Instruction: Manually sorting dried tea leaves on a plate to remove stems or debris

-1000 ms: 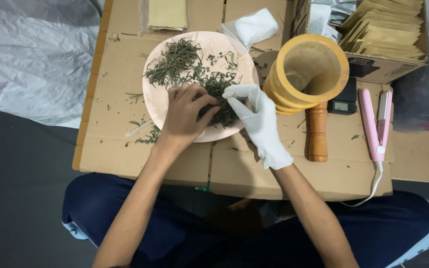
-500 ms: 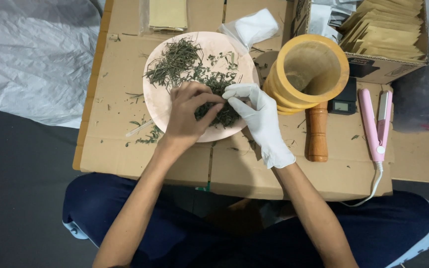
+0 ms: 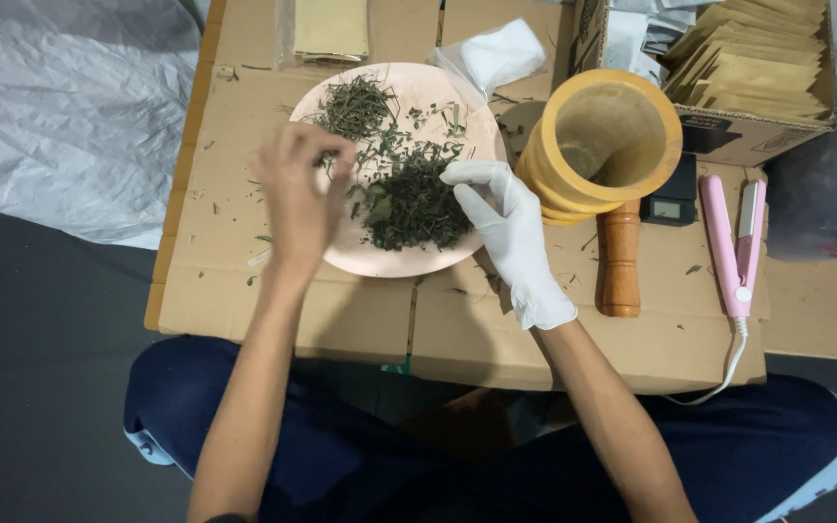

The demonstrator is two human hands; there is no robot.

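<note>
pinching herb bits, bare left hand (image 3: pixel 300 194) blurred over plate (image 3: pixel 443 260); gloved right hand (image 3: pixel 506 228) fingers loose by mortar (image 3: pixel 604 145), pestle (image 3: pixel 620 257).

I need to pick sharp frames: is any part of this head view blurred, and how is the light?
Head view: the bare left hand is motion-blurred; the gloved right hand, the plate and the wooden mortar are sharp; light is soft and even, without glare.

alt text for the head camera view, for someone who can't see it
Seen from above, a seated person's bare left hand and white-gloved right hand work over a pink plate of dried green herbs on flattened cardboard. A wooden mortar, a pestle and a pink sealer lie to the right.
</note>
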